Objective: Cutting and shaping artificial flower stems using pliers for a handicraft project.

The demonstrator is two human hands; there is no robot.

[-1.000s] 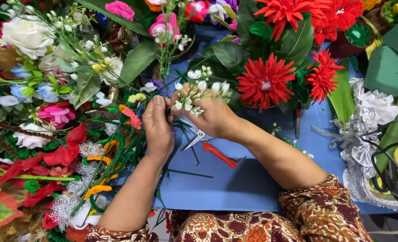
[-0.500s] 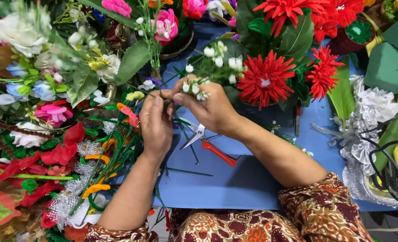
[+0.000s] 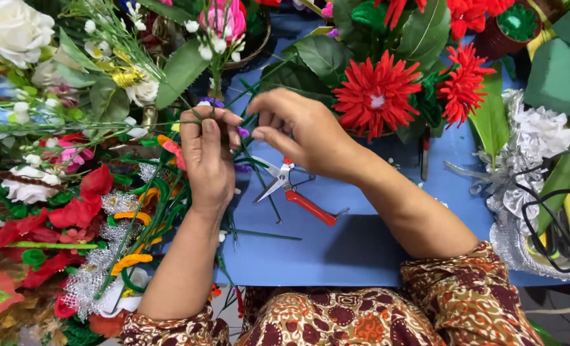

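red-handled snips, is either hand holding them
No, the red-handled snips lie on the blue table, beneath the right hand.

Left hand (image 3: 207,157) was raised, palm away from the camera, thumb and fingers pinched together at the far end. Right hand (image 3: 304,131) sat just to its right, fingers curled, fingertips pointing left toward the left hand. Both forearms were bare, sleeves patterned at the near edge.

Bright, even light falls from above, with colours vivid and no harsh glare. The forearms cast soft, short shadows on the blue bench (image 3: 362,256) toward 6 o'clock. Focus is sharp at the centre; flowers at 9 and 7 o'clock blur slightly, and the edges bow with wide-angle distortion.
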